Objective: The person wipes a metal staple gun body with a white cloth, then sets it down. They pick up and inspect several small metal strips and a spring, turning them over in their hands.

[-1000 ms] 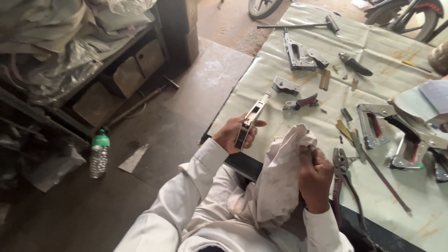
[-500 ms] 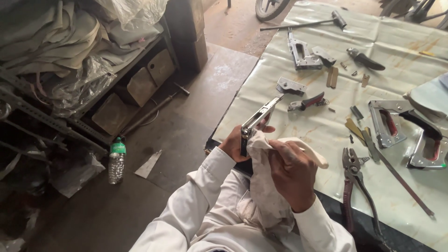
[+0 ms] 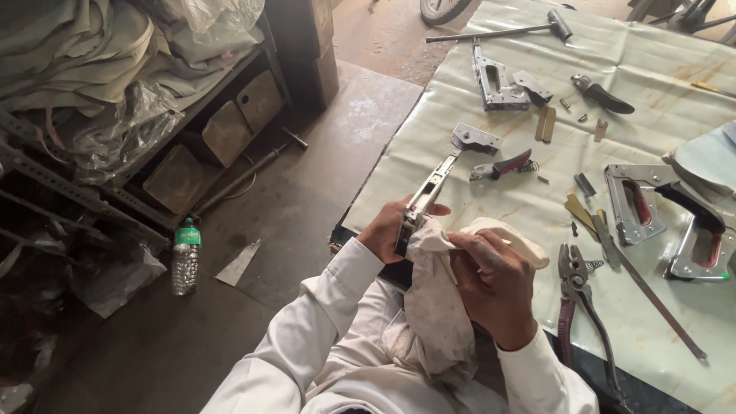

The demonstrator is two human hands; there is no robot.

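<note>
- left hand [image 3: 389, 228] is wrapped round the lower end of a long narrow grey metal stapler part [image 3: 424, 198], fingers closed on it, holding it tilted up and away over the near-left edge of the table [image 3: 429, 115].
- right hand [image 3: 494, 285] is bunched tight on a crumpled off-white cotton rag [image 3: 437, 307], pressing it against the part's lower end; the two hands sit just beside each other w/ the rag between them.
- the part looks stiff, thin sheet steel w/ hard edges, prob light for its length; bare metal may be slick if oily, so a full-palm hold low down, as now, seems the sure spot. upper end sticks out free.
- the rag is soft and limp, hangs down into the lap, takes any grip; no fragility there.
- table is covered w/ a pale glossy sheet, smooth, some rust-coloured stains, wrinkled in places; small bits would prob slide on it.
- on it: silver staple-gun bodies [image 3: 500, 79], a pair of dark-handled pliers [image 3: 580, 290] near the right hand, a red-and-black handled small tool [image 3: 506, 164], a long-handled hammer [image 3: 498, 31] at the far end, loose small metal pieces.
- room: grey concrete floor [image 3: 307, 199], a clear plastic bottle w/ green cap [image 3: 185, 256] standing on it, metal rack w/ cloth and plastic bundles [image 3: 100, 84] at left.
</note>
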